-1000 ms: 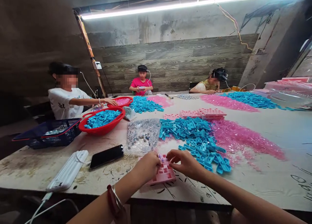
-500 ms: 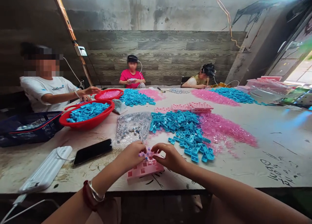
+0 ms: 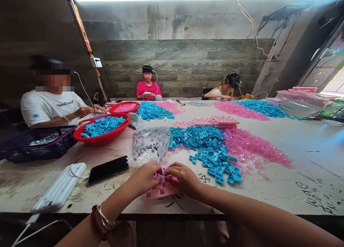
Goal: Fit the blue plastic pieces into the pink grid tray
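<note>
- Head view: pink slotted tray (image 3: 156, 194) lies near the bench's (image 3: 268, 198) front edge, around mid-length, before the clear bag (image 3: 150, 143) and left of the blue plastic pieces (image 3: 206, 143).
- Left hand (image 3: 146, 175): curled over tray's left side; tips partly hidden, can't tell if pinching.
- Right hand (image 3: 185, 177): fingers bent over tray's right side; pinch can't be told.
- Change: half a second ago right thumb and forefinger arched wider; now lower, closer to left hand, small bluish bits (image 3: 162, 171) between. Reads as placing or adjusting bits, unfinished.
</note>
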A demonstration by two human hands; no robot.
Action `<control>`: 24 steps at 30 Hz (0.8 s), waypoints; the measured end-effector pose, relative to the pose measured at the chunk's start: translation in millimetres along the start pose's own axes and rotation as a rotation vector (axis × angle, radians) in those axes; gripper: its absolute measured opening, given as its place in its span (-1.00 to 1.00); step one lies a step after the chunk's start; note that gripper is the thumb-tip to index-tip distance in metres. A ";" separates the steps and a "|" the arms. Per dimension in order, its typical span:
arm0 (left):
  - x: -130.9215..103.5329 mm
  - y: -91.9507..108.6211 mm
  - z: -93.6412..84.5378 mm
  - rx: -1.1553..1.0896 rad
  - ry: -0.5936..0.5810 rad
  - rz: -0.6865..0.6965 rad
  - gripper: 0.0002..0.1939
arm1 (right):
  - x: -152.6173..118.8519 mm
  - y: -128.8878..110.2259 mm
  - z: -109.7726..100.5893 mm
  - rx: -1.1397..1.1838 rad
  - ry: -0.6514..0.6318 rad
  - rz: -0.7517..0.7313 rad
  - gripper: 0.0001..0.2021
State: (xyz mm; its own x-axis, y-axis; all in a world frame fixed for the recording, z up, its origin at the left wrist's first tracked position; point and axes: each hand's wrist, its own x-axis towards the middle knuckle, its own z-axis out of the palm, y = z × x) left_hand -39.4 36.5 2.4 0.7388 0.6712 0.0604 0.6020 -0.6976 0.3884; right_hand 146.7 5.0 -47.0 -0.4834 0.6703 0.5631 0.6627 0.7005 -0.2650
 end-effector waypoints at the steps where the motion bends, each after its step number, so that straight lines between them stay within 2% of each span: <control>1: 0.1 0.9 0.4 0.003 -0.001 0.003 -0.87 | -1.0 1.2 1.3 0.006 0.015 -0.011 -0.90; 8: 4.0 6.0 0.6 0.043 -0.020 -0.022 -0.85 | -2.4 1.6 0.9 0.098 0.039 -0.043 -0.82; 18: 13.7 13.6 0.4 0.072 -0.019 -0.147 -0.84 | 0.9 2.8 -3.4 0.161 -0.016 -0.063 -0.89; 24: 16.9 20.8 -3.5 0.081 -0.042 -0.221 -0.82 | 4.3 8.1 -2.7 0.196 -0.007 -0.065 -0.92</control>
State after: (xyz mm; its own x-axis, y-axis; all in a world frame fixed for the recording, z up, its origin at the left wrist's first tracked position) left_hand -15.4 34.2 14.7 0.5970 0.8003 -0.0567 0.7717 -0.5535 0.3132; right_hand 151.6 12.9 -44.6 -0.5261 0.6232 0.5786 0.5061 0.7763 -0.3759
